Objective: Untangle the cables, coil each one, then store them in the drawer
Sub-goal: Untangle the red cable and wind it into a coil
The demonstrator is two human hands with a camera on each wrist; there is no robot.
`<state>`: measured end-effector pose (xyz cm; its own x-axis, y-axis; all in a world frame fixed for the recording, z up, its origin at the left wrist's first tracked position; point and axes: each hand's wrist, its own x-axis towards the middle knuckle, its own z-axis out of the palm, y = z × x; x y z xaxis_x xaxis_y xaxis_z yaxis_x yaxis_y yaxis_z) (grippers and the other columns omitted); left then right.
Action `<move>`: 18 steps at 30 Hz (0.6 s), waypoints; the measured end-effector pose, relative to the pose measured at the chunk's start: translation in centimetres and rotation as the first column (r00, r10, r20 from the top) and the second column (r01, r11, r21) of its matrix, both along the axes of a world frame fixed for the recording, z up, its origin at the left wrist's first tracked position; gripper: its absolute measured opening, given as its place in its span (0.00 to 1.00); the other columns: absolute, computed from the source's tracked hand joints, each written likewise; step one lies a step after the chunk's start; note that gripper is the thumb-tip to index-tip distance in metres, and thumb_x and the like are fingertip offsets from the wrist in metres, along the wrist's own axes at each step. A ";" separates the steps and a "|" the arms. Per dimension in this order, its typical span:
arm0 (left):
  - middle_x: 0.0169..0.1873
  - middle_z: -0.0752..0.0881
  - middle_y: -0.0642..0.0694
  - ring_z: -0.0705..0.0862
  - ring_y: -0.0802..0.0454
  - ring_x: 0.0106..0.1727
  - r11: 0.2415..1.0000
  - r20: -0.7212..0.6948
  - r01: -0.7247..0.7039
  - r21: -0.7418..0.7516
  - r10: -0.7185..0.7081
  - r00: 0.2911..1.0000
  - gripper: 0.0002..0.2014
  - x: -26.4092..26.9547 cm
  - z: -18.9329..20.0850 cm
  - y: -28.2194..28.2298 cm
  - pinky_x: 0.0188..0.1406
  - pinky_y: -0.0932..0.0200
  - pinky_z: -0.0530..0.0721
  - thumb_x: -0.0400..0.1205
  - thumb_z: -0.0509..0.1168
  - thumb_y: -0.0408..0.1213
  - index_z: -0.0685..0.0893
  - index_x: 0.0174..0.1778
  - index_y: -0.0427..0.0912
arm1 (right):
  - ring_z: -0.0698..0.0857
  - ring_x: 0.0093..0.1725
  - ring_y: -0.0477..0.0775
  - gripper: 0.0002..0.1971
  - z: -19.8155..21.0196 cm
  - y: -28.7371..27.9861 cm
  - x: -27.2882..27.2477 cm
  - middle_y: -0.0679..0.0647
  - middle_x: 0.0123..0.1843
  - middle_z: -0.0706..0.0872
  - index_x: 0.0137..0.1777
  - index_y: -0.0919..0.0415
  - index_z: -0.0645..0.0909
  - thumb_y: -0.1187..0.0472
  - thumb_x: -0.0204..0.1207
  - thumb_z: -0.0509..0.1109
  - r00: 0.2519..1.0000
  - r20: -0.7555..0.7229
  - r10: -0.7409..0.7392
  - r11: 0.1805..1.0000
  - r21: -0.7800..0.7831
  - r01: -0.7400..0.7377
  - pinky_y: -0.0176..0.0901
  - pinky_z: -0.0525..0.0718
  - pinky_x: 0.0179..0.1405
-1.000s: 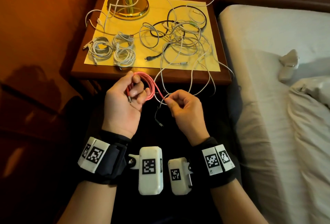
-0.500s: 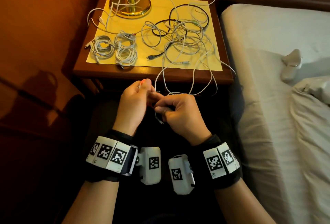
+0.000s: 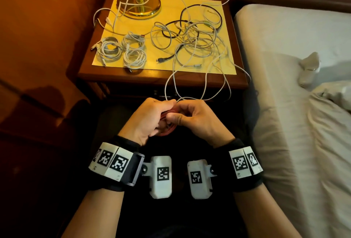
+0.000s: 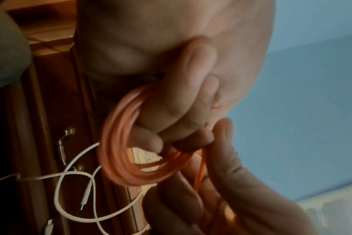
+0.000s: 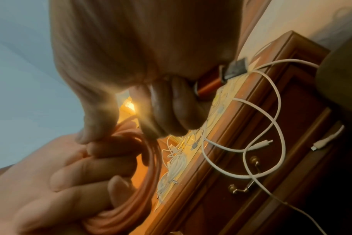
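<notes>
In front of the nightstand (image 3: 161,78), the left hand (image 3: 146,122) grips the pink cable (image 4: 119,151) coil; the right hand (image 3: 197,122) pinches its loose end; the end should probably wrap tightly around the loops so the coil holds.

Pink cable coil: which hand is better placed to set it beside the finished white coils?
Left, probably. The left hand grips the pink coil and sits nearer the white coils; the right hand only pinches its tail.
</notes>
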<state>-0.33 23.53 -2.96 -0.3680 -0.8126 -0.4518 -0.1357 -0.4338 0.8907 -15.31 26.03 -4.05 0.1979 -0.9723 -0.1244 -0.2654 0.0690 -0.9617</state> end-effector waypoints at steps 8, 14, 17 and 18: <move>0.15 0.73 0.43 0.72 0.49 0.17 0.991 0.051 -0.062 -0.119 0.068 0.996 0.21 -0.3 -0.7 -0.4 0.19 0.59 0.70 0.87 0.60 0.43 0.79 0.29 0.38 | 0.75 0.30 0.54 0.22 -0.6 0.0 0.2 0.67 0.28 0.79 0.32 0.72 0.80 0.50 0.75 0.71 0.992 -0.102 -0.074 0.996 -0.052 0.069 0.58 0.73 0.33; 0.46 0.88 0.58 0.86 0.59 0.54 0.833 0.126 0.057 -0.550 0.016 0.992 0.12 0.0 -1.3 -0.3 0.55 0.67 0.80 0.86 0.58 0.41 0.88 0.54 0.53 | 0.70 0.26 0.49 0.24 -0.5 -0.1 -0.2 0.58 0.23 0.73 0.28 0.71 0.76 0.51 0.78 0.71 0.982 -0.013 -0.190 0.979 -0.070 0.189 0.44 0.67 0.28; 0.52 0.90 0.57 0.85 0.63 0.58 0.832 0.106 0.053 -0.552 0.007 0.994 0.12 0.1 -1.0 -0.2 0.59 0.68 0.80 0.83 0.61 0.47 0.88 0.57 0.51 | 0.65 0.20 0.42 0.21 -0.4 -0.1 -0.5 0.44 0.18 0.70 0.27 0.62 0.75 0.54 0.81 0.69 0.955 0.081 -0.284 0.956 -0.051 0.288 0.34 0.64 0.23; 0.51 0.90 0.57 0.86 0.64 0.57 0.833 0.119 0.065 -0.550 0.001 0.993 0.12 0.2 -1.0 -0.2 0.59 0.67 0.80 0.82 0.64 0.49 0.88 0.57 0.51 | 0.65 0.19 0.41 0.21 -0.3 -0.1 -0.6 0.42 0.17 0.69 0.27 0.62 0.75 0.54 0.81 0.67 0.941 0.114 -0.318 0.946 -0.034 0.324 0.32 0.63 0.21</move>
